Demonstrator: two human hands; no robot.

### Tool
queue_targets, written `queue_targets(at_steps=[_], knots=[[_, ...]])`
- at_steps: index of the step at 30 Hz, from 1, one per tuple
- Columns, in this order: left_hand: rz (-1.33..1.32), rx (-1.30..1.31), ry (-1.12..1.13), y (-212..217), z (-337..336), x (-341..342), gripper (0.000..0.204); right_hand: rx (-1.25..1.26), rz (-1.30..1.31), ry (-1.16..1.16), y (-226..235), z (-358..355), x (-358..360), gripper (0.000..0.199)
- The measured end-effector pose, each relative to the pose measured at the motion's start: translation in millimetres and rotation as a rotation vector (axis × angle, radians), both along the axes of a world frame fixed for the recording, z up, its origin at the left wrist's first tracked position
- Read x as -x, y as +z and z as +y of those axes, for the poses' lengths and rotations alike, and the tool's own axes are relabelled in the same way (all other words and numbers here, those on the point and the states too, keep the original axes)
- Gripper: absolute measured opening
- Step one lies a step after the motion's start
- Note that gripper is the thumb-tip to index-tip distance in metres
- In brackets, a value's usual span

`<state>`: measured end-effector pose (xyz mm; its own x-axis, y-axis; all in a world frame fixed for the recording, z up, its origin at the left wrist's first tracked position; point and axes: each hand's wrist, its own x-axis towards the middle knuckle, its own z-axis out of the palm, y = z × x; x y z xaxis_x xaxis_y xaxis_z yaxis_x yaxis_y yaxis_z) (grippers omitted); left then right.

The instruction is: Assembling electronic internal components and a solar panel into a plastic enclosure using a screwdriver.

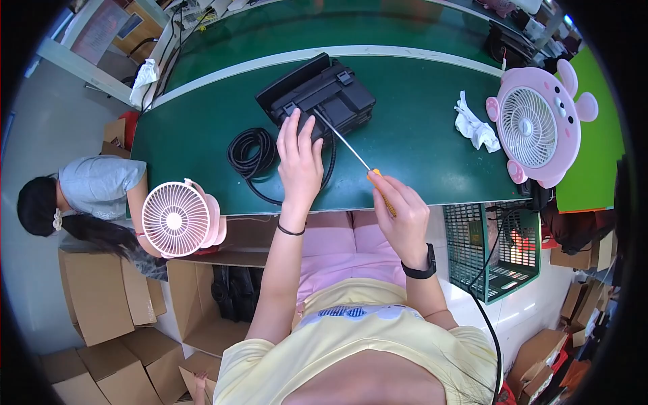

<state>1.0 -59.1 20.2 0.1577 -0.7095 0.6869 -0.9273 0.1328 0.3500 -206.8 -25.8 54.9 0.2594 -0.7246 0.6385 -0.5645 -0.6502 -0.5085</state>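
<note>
A black plastic device, boxy with a hinged flat panel along its far-left side, lies on the green table. From it runs a black cable, partly coiled to the left. My left hand has its fingers stretched out against the near-left edge of the device. With my right hand I grip a screwdriver by its yellow handle. The long metal shaft slants up and left to the device. Its tip meets the housing, though the exact contact spot is too small to make out.
A pink animal-shaped fan lies at the right, beside crumpled white tissue. Another pink fan stands at the left table edge, near a seated person. Below the table are a green crate and cardboard boxes.
</note>
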Motion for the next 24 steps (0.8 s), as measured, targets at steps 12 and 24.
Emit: queue_targets(at_steps=[12, 24], knots=[[-0.007, -0.006, -0.004, -2, -1, -2, 0.045, 0.061, 0.098, -0.094, -2, 10, -12, 0.039], [-0.025, -0.004, -0.01, 0, 0, -5, 0.043, -0.346, 0.024, 0.112, 3, 6, -9, 0.042]])
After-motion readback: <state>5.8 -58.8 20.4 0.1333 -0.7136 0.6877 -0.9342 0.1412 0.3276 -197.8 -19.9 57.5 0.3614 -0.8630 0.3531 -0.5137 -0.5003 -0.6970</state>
